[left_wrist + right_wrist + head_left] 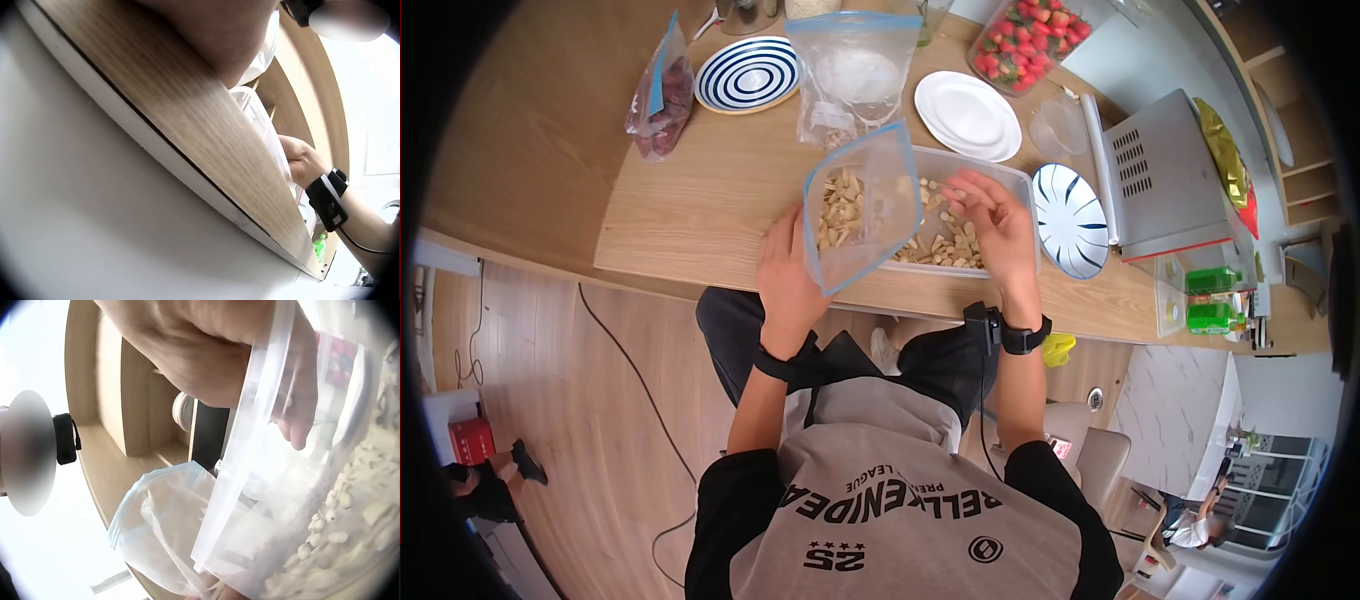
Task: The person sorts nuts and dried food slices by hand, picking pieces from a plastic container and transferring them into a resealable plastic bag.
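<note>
"Inside the clear tub point(940, 271), what is seen?"

"Pale pieces point(960, 248) are spread over the floor of the tub, mostly towards its near side. Above them, in the right part of the tub, the right hand point(1002, 225) is held with its fingers bent inwards. Whether a piece is pinched between them cannot be told."

"And the bag point(885, 220), where is it found?"

"At the left end of the tub. It is seen with its blue-edged mouth spread, and more pale pieces are shown within its outline. From the right hand, the bag is reached leftwards along the tub's long axis, which is laid from side to side before the person. The mouth's long axis is set across that line, slanted from the tub's near left towards its far side."

"By which hand is the bag more nearly met?"

"By the left hand point(787, 270), beyond the tub's left end. The bag's outer side is gripped there, as far as can be judged, though the thumb is hidden. The right hand is set apart from the bag, with part of the tub's floor left between them. To the right of the tub, only the blue-marked dish point(1071, 220) is found close by."
</note>
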Available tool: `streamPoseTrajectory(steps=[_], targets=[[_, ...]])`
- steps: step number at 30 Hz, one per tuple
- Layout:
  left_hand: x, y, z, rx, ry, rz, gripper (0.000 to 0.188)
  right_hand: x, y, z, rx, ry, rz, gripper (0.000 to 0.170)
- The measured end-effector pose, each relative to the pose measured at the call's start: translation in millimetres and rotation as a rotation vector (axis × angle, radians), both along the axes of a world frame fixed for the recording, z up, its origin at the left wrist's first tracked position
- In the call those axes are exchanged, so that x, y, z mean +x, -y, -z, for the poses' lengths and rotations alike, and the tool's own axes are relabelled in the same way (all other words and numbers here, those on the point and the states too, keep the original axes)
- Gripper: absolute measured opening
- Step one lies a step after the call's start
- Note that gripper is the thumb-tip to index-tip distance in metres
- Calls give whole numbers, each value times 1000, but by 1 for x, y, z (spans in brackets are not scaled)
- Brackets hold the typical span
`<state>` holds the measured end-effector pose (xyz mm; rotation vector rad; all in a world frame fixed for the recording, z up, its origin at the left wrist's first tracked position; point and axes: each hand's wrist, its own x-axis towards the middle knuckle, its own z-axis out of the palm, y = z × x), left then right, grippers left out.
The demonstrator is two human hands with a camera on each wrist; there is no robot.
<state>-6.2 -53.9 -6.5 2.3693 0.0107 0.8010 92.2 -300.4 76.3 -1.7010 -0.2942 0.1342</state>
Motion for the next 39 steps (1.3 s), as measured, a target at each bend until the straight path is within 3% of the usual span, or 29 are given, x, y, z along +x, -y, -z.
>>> streamPoseTrajectory(steps=[8,11,13,16,20,22,25,31,33,39], targets=[[-1,-1,-1,-12,-21,6,73,2,7,8,-26,115,4,49],[-1,0,-1,-2,-11,-2,71,-2,3,-3,82,48,66,54],[0,0,0,8,-4,-19,71,-6,-10,-22,311,80,138,56],[-1,0,0,1,7,-8,71,-12,-31,-59,433,213,52,59],[0,2,-5,-20,8,4,70,-14,-63,-85,381,382,-76,60],[-1,2,-7,-17,0,-9,70,-14,-74,-87,79,489,-150,60],[1,1,-10,-51,14,-20,59,-26,-80,-97,32,370,-141,62],[0,1,-3,-48,54,-18,59,-5,-31,-62,-14,353,38,32],[-2,1,-3,-18,-3,3,72,0,-4,-45,-445,259,-91,27],[-1,1,-4,-25,-20,11,71,10,20,-9,-774,186,-369,28]])
